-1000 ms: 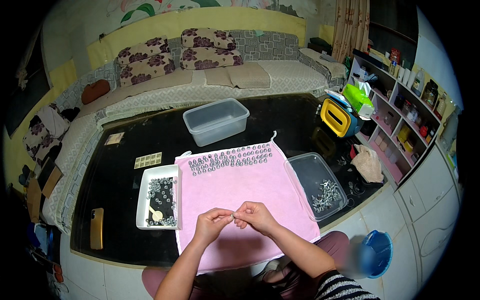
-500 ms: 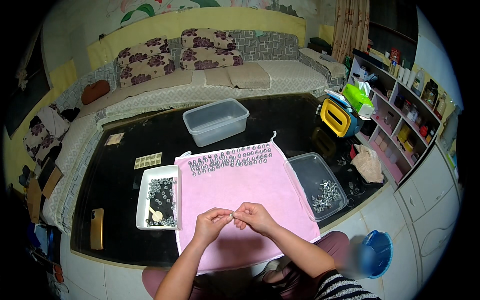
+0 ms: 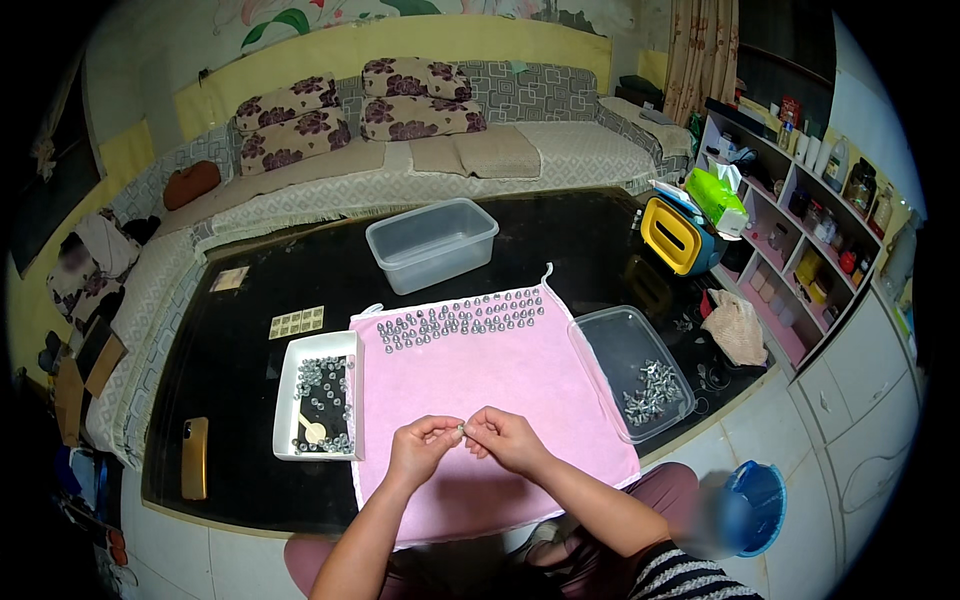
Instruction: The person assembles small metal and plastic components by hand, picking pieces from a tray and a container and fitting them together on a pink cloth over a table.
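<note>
My left hand (image 3: 425, 446) and my right hand (image 3: 503, 438) meet fingertip to fingertip over the near half of a pink cloth (image 3: 480, 380). Both are closed in a pinch on a small shiny metal piece (image 3: 462, 428), mostly covered by the fingers. Along the cloth's far edge stand several rows of small silver dome-shaped pieces (image 3: 460, 318). To the left, a white box (image 3: 282, 400) holds loose round clear-and-silver pieces (image 3: 322, 375) and a cream scoop (image 3: 313, 431). On the right, a clear plastic lid (image 3: 612, 345) carries a heap of silver screw-like metal parts (image 3: 654, 392).
An empty translucent tub (image 3: 432, 255) stands beyond the cloth on the black table (image 3: 240, 400). A phone (image 3: 195, 458) and a sticker sheet (image 3: 297, 322) lie at left. A yellow-and-blue box (image 3: 670, 235) stands at far right, and a blue bucket (image 3: 760, 505) on the floor.
Both hands stay almost in place. The fingertips have shifted slightly around the small metal piece, and a little gap between the two hands now shows it.
</note>
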Action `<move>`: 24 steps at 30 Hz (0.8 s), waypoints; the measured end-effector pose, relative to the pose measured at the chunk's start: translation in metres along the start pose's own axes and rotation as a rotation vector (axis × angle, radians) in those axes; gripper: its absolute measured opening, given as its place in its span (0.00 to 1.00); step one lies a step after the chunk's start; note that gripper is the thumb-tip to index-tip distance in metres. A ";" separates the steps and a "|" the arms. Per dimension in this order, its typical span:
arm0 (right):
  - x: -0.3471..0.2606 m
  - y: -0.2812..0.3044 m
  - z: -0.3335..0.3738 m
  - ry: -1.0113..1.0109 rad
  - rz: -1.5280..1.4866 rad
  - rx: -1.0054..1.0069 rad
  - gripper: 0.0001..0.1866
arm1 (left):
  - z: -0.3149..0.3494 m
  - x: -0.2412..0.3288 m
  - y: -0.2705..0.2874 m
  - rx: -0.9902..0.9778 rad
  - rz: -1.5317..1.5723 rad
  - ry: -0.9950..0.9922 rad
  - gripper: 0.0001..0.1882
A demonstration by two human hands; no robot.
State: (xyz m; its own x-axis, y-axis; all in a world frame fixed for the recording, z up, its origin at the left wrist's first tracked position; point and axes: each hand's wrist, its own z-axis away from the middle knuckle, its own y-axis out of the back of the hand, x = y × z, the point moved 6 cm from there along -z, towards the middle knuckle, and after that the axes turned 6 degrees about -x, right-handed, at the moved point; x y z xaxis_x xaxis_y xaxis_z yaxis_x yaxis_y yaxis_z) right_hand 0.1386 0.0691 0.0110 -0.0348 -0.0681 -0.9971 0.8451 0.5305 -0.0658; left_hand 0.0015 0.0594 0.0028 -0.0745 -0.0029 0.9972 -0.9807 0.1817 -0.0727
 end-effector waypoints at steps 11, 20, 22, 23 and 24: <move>-0.006 -0.003 0.002 -0.028 0.157 -0.017 0.14 | 0.001 0.005 -0.002 -0.007 -0.019 -0.053 0.07; -0.006 -0.004 0.003 -0.085 0.133 -0.035 0.16 | 0.000 0.001 -0.002 -0.032 0.063 -0.030 0.07; -0.013 -0.003 0.005 -0.060 0.161 0.040 0.16 | 0.000 0.002 -0.001 -0.014 0.103 -0.011 0.07; -0.015 -0.003 0.005 -0.047 0.175 0.077 0.15 | 0.000 0.003 0.000 -0.005 0.124 -0.002 0.07; -0.016 -0.003 0.005 0.000 0.169 0.097 0.15 | 0.000 0.004 -0.002 -0.005 0.129 0.003 0.07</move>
State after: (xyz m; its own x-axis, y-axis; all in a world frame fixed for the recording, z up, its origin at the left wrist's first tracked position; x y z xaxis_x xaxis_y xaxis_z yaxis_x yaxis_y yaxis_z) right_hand 0.1393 0.0644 0.0271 0.1116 0.0152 -0.9936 0.8862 0.4509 0.1064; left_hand 0.0028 0.0592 0.0068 -0.1992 0.0232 0.9797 -0.9620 0.1857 -0.2000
